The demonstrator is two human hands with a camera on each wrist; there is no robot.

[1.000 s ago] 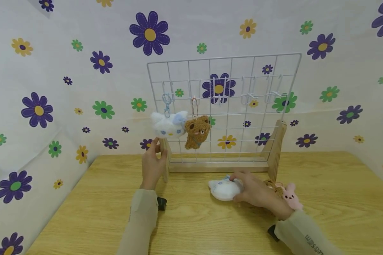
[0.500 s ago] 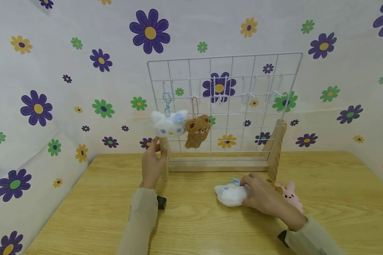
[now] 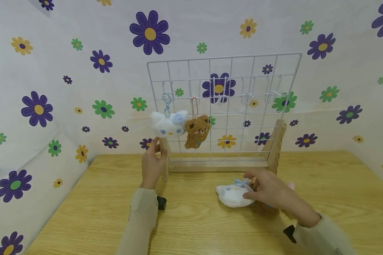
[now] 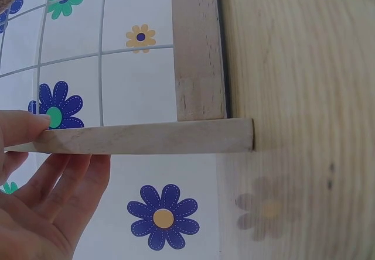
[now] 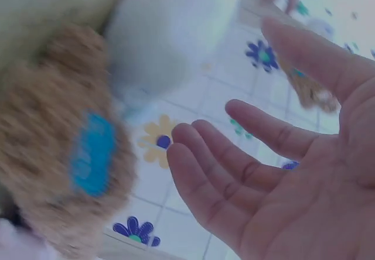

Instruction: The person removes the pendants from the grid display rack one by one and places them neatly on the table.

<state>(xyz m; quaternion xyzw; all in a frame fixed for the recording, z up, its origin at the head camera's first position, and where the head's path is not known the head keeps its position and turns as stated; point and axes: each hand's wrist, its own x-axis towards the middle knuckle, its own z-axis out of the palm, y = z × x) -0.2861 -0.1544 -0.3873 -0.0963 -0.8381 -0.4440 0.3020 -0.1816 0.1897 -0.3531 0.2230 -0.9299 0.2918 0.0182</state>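
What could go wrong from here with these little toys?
The white plush on the table lies right beside a brown plush, so the right grip might nudge or snag its neighbour when reaching in.

The left grip holds the stand's wooden upright; a jolt there could set the hanging white plush and hanging bear swinging, perhaps loose.

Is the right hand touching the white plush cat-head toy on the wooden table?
Apart: the right wrist view shows white flowered backdrop between the right hand and the white plush cat-head toy.
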